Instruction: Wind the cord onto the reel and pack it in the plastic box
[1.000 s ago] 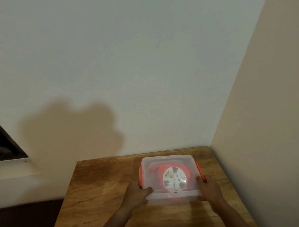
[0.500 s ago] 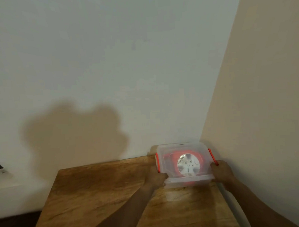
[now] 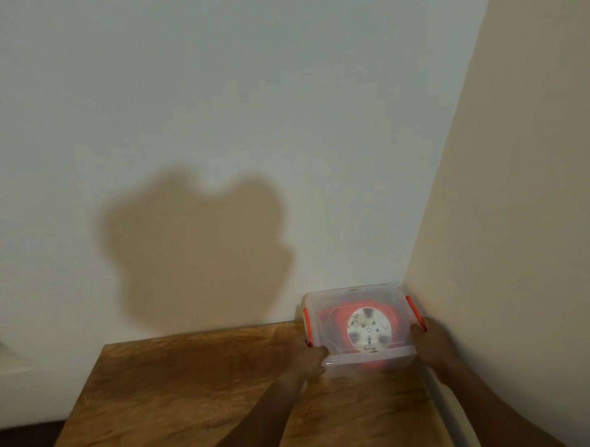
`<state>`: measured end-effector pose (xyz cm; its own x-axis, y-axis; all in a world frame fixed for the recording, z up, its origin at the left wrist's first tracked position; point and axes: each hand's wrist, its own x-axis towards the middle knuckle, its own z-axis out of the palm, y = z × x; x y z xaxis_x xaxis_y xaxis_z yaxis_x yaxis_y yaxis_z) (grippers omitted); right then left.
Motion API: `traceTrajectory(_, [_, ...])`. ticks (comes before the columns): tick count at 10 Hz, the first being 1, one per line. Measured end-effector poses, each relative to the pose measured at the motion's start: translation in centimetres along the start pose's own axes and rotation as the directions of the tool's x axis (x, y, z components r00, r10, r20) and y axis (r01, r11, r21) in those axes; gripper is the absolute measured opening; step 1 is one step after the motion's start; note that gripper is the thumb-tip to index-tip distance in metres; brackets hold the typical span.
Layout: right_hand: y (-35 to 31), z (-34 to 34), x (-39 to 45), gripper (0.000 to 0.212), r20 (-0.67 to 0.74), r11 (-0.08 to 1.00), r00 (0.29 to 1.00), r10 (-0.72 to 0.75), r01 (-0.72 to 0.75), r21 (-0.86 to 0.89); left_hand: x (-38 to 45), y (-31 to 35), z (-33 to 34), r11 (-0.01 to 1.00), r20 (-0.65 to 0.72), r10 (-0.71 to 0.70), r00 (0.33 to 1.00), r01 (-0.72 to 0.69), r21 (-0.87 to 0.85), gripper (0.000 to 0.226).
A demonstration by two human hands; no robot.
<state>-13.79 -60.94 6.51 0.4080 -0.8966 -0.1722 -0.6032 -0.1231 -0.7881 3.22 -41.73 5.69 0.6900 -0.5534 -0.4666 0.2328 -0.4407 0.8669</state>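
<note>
Both hands clasp the closed box (image 3: 357,296) at its near corners, left hand (image 3: 309,359) at eight o'clock, right hand (image 3: 430,344) at four, seemingly parking it, reel (image 3: 367,328) inside, in the table's (image 3: 193,396) corner.

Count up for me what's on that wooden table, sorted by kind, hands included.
Plastic box, clear, lid on: 1
Orange latches on the box's sides: 2
Cord reel, orange and white, inside the box: 1
Hands gripping the box, left hand and right hand: 2
Total: 6
</note>
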Motion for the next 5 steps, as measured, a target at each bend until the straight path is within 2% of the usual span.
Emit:
traceTrajectory(1, [-0.1, 0.3, 0.3, 0.024, -0.016, 0.999, 1.000, -0.026, 0.027, 0.029, 0.0, -0.1, 0.2, 0.995, -0.026, 0.052, 0.998, -0.049, 0.091, 0.041])
traceTrajectory(2, [0.0, 0.6, 0.1, 0.028, 0.013, 0.996, 0.999, -0.033, 0.032, 0.079, -0.4, -0.3, -0.1, 0.874, -0.118, 0.302, 0.946, -0.226, 0.430, 0.043])
traceTrajectory(3, [0.4, 2.0, -0.7, 0.041, -0.010, 0.989, 1.000, 0.004, -0.002, 0.149, -0.8, -0.6, -2.3, 0.798, -0.133, 0.401, 0.906, -0.274, 0.537, 0.064])
traceTrajectory(4, [0.6, 3.2, -2.1, 0.051, -0.193, 0.991, 0.979, 0.064, -0.039, 0.130, -2.0, 0.6, -6.1, 0.748, -0.127, 0.385, 0.914, -0.229, 0.623, 0.090])
traceTrajectory(5, [-0.7, 4.2, -4.1, 0.060, -0.335, 0.997, 0.940, -0.058, 0.072, 0.030, -2.8, 2.3, -11.5, 0.634, -0.148, 0.539, 0.829, -0.283, 0.720, 0.091])
